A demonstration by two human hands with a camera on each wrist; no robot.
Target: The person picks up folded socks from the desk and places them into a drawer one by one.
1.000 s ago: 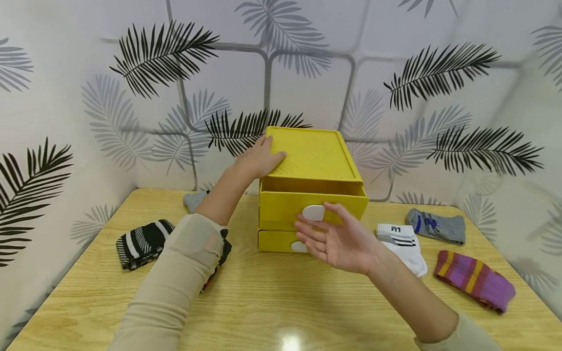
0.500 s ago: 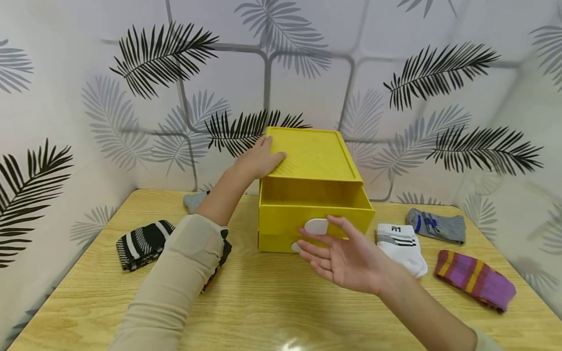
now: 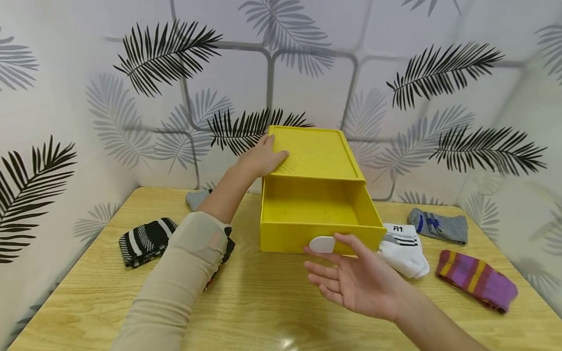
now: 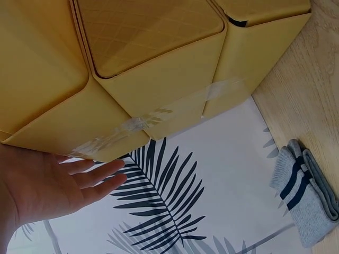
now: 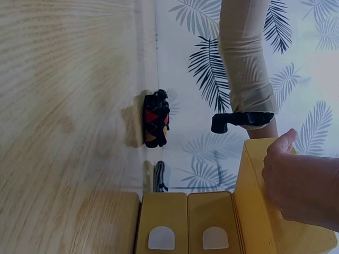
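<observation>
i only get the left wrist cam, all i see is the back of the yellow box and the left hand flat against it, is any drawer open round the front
Observer: Yes. In the head view the top drawer stands far out of the yellow box, and nothing shows inside it.
Operator: and the other hand
Observer: The right hand is palm up at the drawer's white handle, with its fingers straight, not curled round it.
Operator: any socks on that side
Observer: Three lie on the table to the right: a white sock by the drawer's corner, a grey sock and a purple striped sock.
</observation>
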